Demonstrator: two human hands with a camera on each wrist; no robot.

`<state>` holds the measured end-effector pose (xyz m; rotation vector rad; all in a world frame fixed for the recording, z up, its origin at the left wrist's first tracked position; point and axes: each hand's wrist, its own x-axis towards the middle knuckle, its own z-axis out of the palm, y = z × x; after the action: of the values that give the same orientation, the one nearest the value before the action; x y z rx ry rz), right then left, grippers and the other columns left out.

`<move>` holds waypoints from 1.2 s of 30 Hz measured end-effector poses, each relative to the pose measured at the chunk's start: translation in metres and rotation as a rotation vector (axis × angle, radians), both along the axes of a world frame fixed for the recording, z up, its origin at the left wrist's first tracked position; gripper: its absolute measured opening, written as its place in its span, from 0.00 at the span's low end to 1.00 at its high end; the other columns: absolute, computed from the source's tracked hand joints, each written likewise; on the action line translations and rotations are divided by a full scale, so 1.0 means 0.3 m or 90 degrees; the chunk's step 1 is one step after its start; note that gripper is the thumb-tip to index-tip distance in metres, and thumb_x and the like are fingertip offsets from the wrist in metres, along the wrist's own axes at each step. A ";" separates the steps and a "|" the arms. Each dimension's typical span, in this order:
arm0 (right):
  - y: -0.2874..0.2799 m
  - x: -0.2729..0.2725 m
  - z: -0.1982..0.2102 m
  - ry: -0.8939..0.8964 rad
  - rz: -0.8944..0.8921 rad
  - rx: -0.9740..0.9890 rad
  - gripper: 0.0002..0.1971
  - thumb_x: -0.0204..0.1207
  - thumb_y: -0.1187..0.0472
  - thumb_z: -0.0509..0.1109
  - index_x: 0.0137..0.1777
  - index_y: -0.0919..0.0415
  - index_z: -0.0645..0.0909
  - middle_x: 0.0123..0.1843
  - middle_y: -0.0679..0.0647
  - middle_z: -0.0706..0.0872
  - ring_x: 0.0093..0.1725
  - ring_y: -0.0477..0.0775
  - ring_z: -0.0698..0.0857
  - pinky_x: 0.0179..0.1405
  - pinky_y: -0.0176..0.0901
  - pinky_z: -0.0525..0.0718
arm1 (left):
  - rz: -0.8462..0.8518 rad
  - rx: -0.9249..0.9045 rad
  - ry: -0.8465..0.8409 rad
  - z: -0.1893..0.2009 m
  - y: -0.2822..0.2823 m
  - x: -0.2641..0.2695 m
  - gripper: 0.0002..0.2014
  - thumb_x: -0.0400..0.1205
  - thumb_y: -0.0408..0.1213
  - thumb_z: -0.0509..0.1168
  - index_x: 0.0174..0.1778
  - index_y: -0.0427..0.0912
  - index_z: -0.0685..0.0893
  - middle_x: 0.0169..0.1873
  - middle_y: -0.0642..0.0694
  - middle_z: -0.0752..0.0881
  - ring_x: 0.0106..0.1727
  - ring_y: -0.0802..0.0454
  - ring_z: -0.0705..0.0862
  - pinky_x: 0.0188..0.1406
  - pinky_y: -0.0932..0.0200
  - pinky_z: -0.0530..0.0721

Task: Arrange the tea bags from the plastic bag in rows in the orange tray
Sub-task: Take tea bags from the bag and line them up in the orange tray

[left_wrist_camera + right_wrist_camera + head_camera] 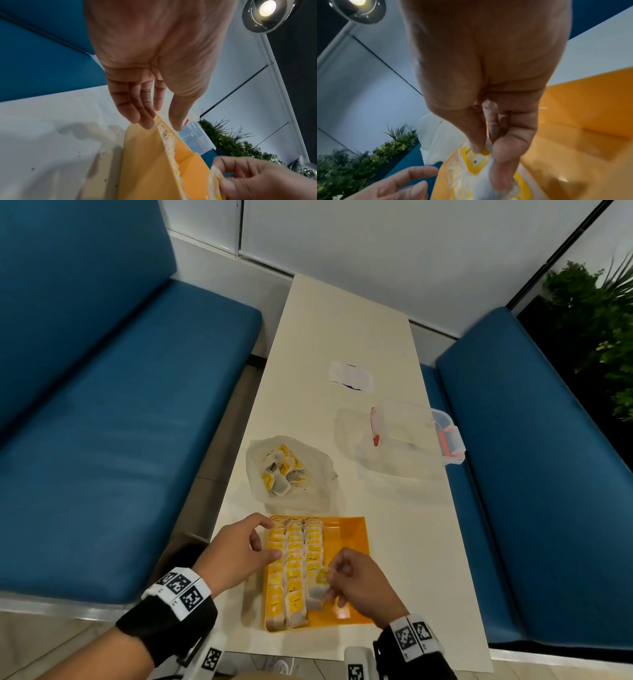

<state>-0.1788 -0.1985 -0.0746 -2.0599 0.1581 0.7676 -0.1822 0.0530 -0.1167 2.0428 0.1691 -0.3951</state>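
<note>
White table point(346, 344): right hand point(359, 583) pinches a tea bag point(320, 585) (over orange tray point(349, 532)); left hand point(239, 553) loosely open.

A long cream table point(346, 337) runs between blue benches. On it lie an orange tray point(349, 534), a plastic bag point(318, 470), a clear lidded container point(411, 436) and a white paper point(351, 377).
</note>
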 end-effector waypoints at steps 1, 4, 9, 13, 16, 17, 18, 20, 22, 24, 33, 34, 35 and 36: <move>-0.006 -0.013 -0.007 0.020 0.019 -0.023 0.05 0.80 0.71 0.67 0.46 0.62 0.75 0.30 0.59 0.86 0.23 0.47 0.85 0.23 0.37 0.79 | -0.012 -0.002 0.008 -0.009 0.003 -0.008 0.22 0.75 0.47 0.81 0.60 0.64 0.80 0.38 0.49 0.87 0.38 0.57 0.87 0.41 0.63 0.85; -0.008 -0.038 -0.041 0.055 0.045 -0.067 0.06 0.78 0.69 0.68 0.43 0.59 0.76 0.29 0.59 0.87 0.25 0.48 0.86 0.24 0.37 0.80 | -0.026 -0.014 0.014 -0.031 0.000 -0.024 0.24 0.75 0.42 0.81 0.62 0.66 0.80 0.38 0.50 0.88 0.35 0.57 0.87 0.41 0.64 0.85; 0.005 -0.036 -0.121 0.041 0.090 -0.175 0.05 0.71 0.62 0.71 0.40 0.52 0.78 0.38 0.56 0.90 0.37 0.52 0.91 0.39 0.49 0.89 | -0.030 -0.014 0.013 -0.044 -0.013 -0.021 0.24 0.77 0.39 0.80 0.64 0.64 0.79 0.44 0.50 0.86 0.39 0.54 0.89 0.42 0.65 0.86; 0.027 -0.038 -0.133 0.025 0.097 -0.226 0.07 0.72 0.65 0.67 0.40 0.51 0.77 0.44 0.54 0.89 0.36 0.54 0.93 0.38 0.50 0.90 | -0.041 -0.011 0.022 -0.043 -0.016 -0.018 0.25 0.78 0.39 0.79 0.65 0.63 0.78 0.48 0.51 0.85 0.41 0.54 0.88 0.41 0.66 0.85; 0.032 -0.042 -0.137 0.004 0.083 -0.253 0.08 0.75 0.66 0.65 0.40 0.51 0.75 0.46 0.53 0.87 0.36 0.55 0.92 0.30 0.45 0.85 | -0.039 -0.018 0.022 -0.042 -0.016 -0.019 0.24 0.78 0.39 0.78 0.66 0.63 0.78 0.49 0.52 0.85 0.42 0.54 0.88 0.41 0.66 0.84; 0.032 -0.042 -0.140 -0.004 0.082 -0.264 0.08 0.75 0.65 0.65 0.39 0.51 0.75 0.46 0.53 0.87 0.38 0.56 0.92 0.30 0.46 0.85 | -0.040 -0.019 0.021 -0.042 -0.016 -0.020 0.25 0.78 0.39 0.78 0.66 0.63 0.78 0.49 0.52 0.85 0.42 0.54 0.88 0.41 0.66 0.84; 0.031 -0.045 -0.143 -0.008 0.081 -0.273 0.08 0.75 0.65 0.65 0.39 0.50 0.74 0.47 0.53 0.86 0.39 0.56 0.92 0.30 0.48 0.85 | -0.040 -0.019 0.021 -0.042 -0.015 -0.020 0.25 0.78 0.39 0.78 0.66 0.63 0.78 0.49 0.52 0.85 0.42 0.55 0.88 0.41 0.66 0.84; 0.032 -0.049 -0.145 -0.014 0.078 -0.283 0.09 0.76 0.65 0.65 0.39 0.50 0.74 0.47 0.54 0.86 0.39 0.57 0.91 0.32 0.50 0.87 | -0.041 -0.017 0.021 -0.041 -0.014 -0.020 0.25 0.79 0.39 0.78 0.65 0.64 0.77 0.49 0.52 0.84 0.43 0.54 0.88 0.42 0.65 0.85; 0.037 -0.049 -0.146 -0.025 0.077 -0.289 0.09 0.76 0.64 0.65 0.39 0.49 0.74 0.46 0.54 0.87 0.40 0.58 0.91 0.36 0.54 0.89 | -0.042 -0.019 0.024 -0.039 -0.015 -0.019 0.24 0.79 0.39 0.78 0.65 0.64 0.77 0.49 0.52 0.84 0.44 0.54 0.88 0.43 0.65 0.85; 0.044 -0.050 -0.148 -0.034 0.074 -0.292 0.09 0.75 0.64 0.64 0.38 0.49 0.73 0.45 0.54 0.87 0.42 0.58 0.90 0.40 0.57 0.90 | -0.044 -0.018 0.024 -0.041 -0.014 -0.019 0.25 0.79 0.39 0.78 0.66 0.64 0.77 0.49 0.52 0.84 0.44 0.54 0.88 0.42 0.66 0.85; 0.050 -0.063 -0.178 -0.047 0.031 -0.286 0.07 0.74 0.66 0.66 0.40 0.53 0.73 0.43 0.53 0.85 0.43 0.56 0.89 0.39 0.60 0.91 | -0.043 -0.031 0.038 -0.052 -0.011 -0.014 0.26 0.78 0.39 0.79 0.65 0.66 0.78 0.49 0.52 0.84 0.43 0.55 0.88 0.42 0.64 0.85; 0.050 -0.064 -0.174 -0.048 0.028 -0.285 0.08 0.74 0.66 0.67 0.41 0.54 0.72 0.43 0.53 0.85 0.43 0.57 0.89 0.40 0.59 0.90 | -0.042 -0.032 0.038 -0.052 -0.011 -0.014 0.25 0.78 0.39 0.79 0.64 0.66 0.77 0.49 0.52 0.84 0.42 0.55 0.87 0.42 0.65 0.85; 0.049 -0.065 -0.170 -0.052 0.032 -0.290 0.09 0.74 0.66 0.68 0.41 0.53 0.71 0.42 0.53 0.84 0.42 0.56 0.88 0.40 0.56 0.90 | -0.042 -0.031 0.037 -0.050 -0.011 -0.015 0.25 0.78 0.38 0.79 0.64 0.66 0.77 0.49 0.52 0.84 0.42 0.55 0.87 0.42 0.65 0.84; 0.049 -0.066 -0.164 -0.060 0.042 -0.299 0.11 0.74 0.65 0.69 0.41 0.53 0.69 0.41 0.51 0.83 0.41 0.55 0.86 0.39 0.53 0.89 | -0.043 -0.029 0.037 -0.049 -0.012 -0.016 0.25 0.78 0.38 0.79 0.64 0.66 0.77 0.49 0.52 0.84 0.42 0.55 0.87 0.42 0.65 0.85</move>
<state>-0.1986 -0.1837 -0.1238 -2.5521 0.2365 0.7199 -0.1869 0.0496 -0.1315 1.9970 0.1262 -0.4967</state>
